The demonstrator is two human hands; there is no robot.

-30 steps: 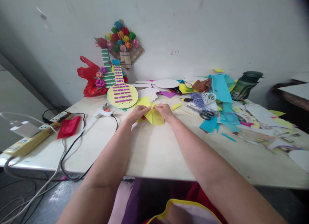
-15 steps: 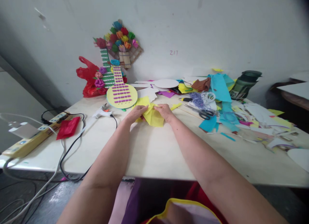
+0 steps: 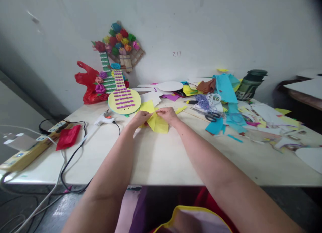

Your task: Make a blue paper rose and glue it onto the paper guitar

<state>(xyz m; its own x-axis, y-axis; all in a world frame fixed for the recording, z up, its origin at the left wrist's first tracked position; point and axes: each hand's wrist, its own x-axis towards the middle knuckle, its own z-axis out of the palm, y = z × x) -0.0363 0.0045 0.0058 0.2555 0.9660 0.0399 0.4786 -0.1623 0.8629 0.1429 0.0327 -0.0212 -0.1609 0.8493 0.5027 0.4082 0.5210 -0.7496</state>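
Observation:
A piece of yellow crepe paper point(image 3: 159, 124) is pinched between both hands above the white table. My left hand point(image 3: 141, 119) has its fingers closed on the paper's left part. My right hand point(image 3: 168, 115) grips it from the right, thumb and fingertips pressed together at a gathered fold in the middle. The two sets of fingertips are close together. Behind the left hand lies more yellow paper, partly hidden, and a yellow strip point(image 3: 181, 109) sticks out beyond the right hand. Just behind stands a yellow guitar-shaped craft point(image 3: 124, 101) with purple bars.
On the left are a glue gun point(image 3: 104, 119), a red packet point(image 3: 68, 137) and a power strip point(image 3: 27, 154) with cables. To the right lie scissors point(image 3: 211, 116), yarn point(image 3: 205, 102), blue paper point(image 3: 226, 89) and scraps. A dark green bottle point(image 3: 251, 85) stands behind them.
The right fingertips have shifted slightly left over the yellow crepe paper, toward the left hand, and its middle looks more gathered. The whole view has turned slightly right.

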